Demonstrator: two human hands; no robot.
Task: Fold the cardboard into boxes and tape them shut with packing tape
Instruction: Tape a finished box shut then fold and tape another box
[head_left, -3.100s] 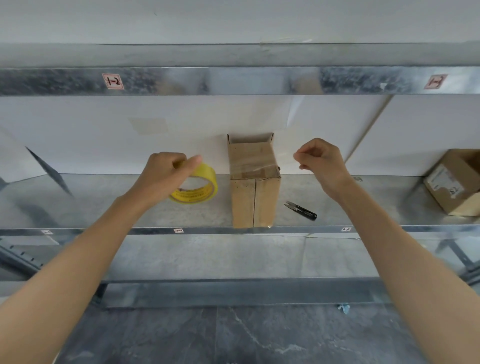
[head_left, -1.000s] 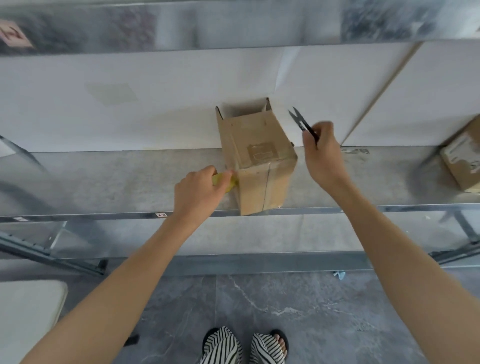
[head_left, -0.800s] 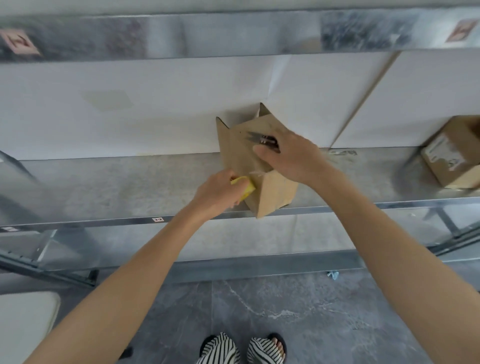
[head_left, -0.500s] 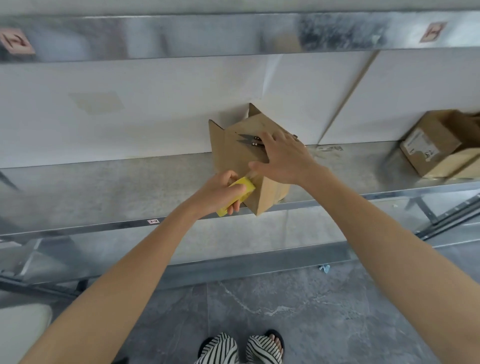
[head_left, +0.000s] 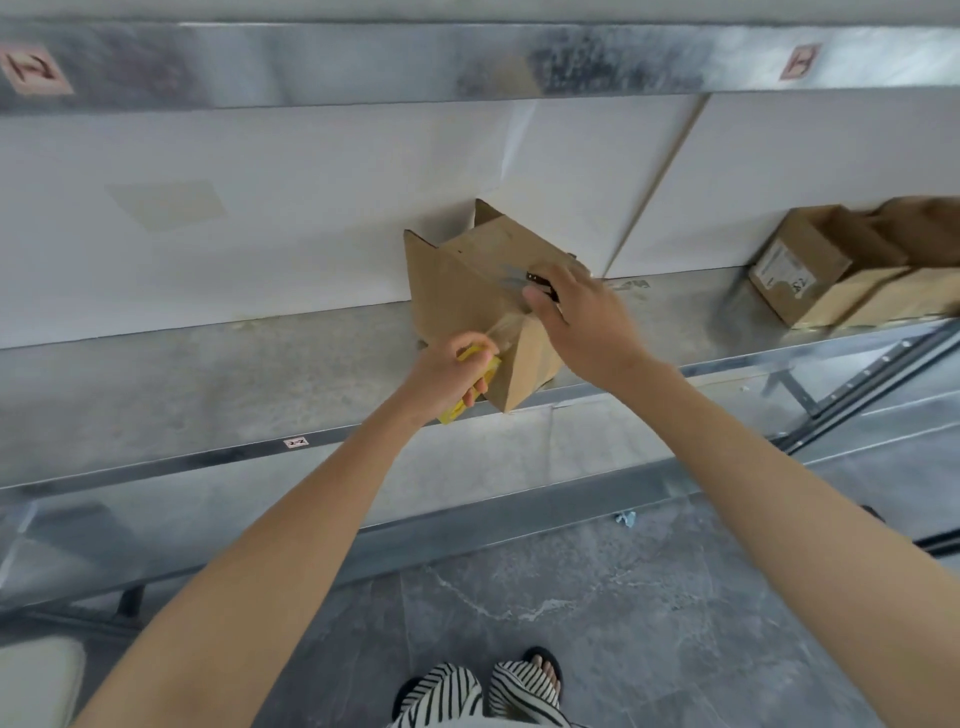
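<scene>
The cardboard box (head_left: 462, 291) stands on the metal shelf (head_left: 208, 374) at my twelve o'clock. It is turned so that one corner points at me and reaches the shelf's front lip, and its raised rear flaps are close to the white wall panel (head_left: 260, 234). I judge it sits at this angle so that the side being taped faces my hands.

My left grip (head_left: 444, 371) is curled round the yellow tape roll (head_left: 467, 387) at the box's seven o'clock. A clear strip of tape (head_left: 506, 327) runs taut from the roll towards one o'clock, up to the box's edge. My right grip (head_left: 584, 325) rests on the box's upper face, with the thumb down near where the strip meets the cardboard. I reckon that is to pin the strip while the left pulls. Its fingers are folded over the small snips (head_left: 514, 278), whose blades point to nine o'clock, probably kept ready to cut the strip.

Most of the roll is hidden behind my left fingers. I cannot tell how much tape already lies on the box, because it is clear on brown and blurred. My right palm covers the seam, and the box's far side is out of sight. At three o'clock along the shelf lie other boxes (head_left: 810, 265), smeared and cut off by the frame's edge.
</scene>
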